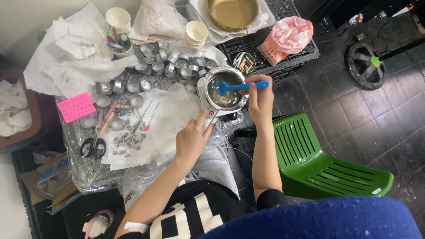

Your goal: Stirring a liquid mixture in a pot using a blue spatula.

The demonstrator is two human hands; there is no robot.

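Observation:
My right hand (260, 98) grips the handle of a blue spatula (242, 86), whose blade dips into a small metal melting pot (222, 90) holding clear liquid with pale lumps. The pot rests on a white base at the right edge of a foil-covered table. My left hand (192, 137) is at the pot's handle (211, 118), thumb and forefinger pinching it.
Several small round metal cups (170, 66) cluster behind the pot. Scissors (93, 146), wicks and thin tools lie on white paper at left, beside a pink card (76, 106). Paper cups (195, 33), a large gold pot (232, 13), a pink bag (288, 39) and a green plastic chair (318, 159) surround.

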